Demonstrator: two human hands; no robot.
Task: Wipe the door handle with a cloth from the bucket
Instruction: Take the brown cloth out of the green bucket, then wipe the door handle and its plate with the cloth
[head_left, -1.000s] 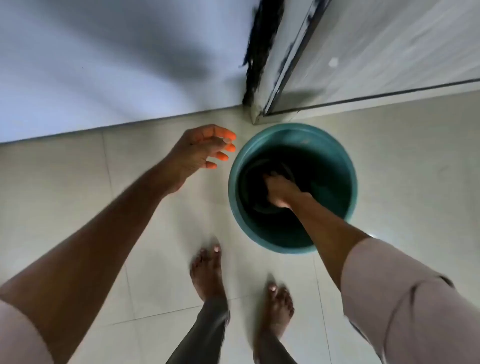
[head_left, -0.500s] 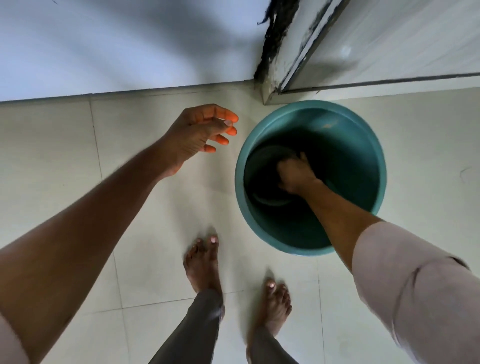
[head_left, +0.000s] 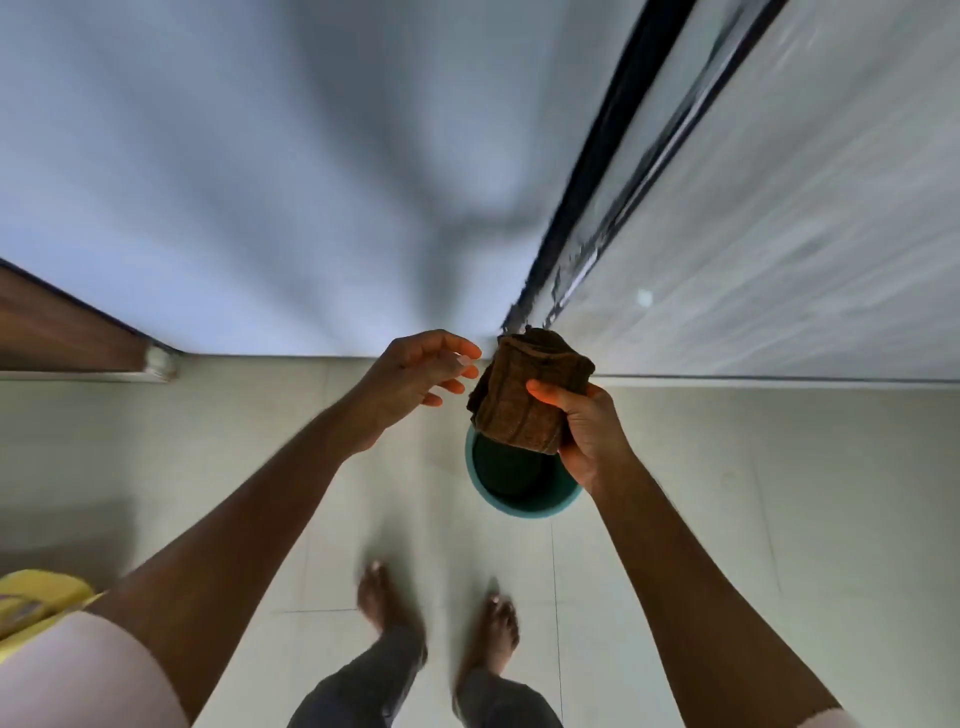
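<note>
My right hand (head_left: 589, 431) grips a folded brown cloth (head_left: 524, 397), held up above the teal bucket (head_left: 519, 506) that stands on the tiled floor below. My left hand (head_left: 421, 374) hovers just left of the cloth with its fingers spread, empty and a small gap away from it. The cloth and my right hand cover much of the bucket. No door handle shows in the frame.
A pale door (head_left: 779, 234) with a dark frame edge (head_left: 597, 166) rises at the right, a white wall (head_left: 260, 182) ahead. A brown wooden door (head_left: 57, 332) sits at the left edge and a yellow object (head_left: 36, 597) at the lower left. My bare feet (head_left: 441, 618) stand on the tiles.
My right hand has come up out of the bucket with the brown cloth in it. The view has risen and the bucket looks much smaller. My left hand has moved close to the cloth.
</note>
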